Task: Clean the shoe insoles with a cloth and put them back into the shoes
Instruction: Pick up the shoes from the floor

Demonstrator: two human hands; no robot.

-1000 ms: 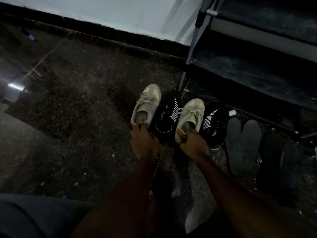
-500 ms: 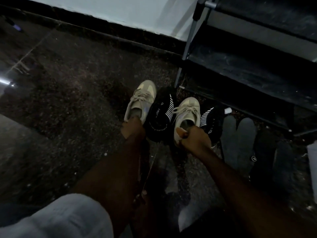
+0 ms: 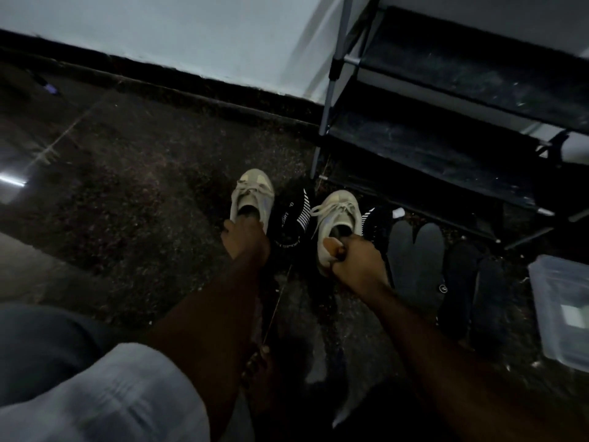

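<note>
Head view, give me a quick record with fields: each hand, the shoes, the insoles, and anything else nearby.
left hand: grips the heel of a beige sneaker
right hand: pinches the heel of the second beige sneaker
black shoes: one between the sneakers, one beside the second
insoles: dark, loose on the floor
other: shoe rack, plastic box

Dim, grainy, wide-angle edge distortion
</note>
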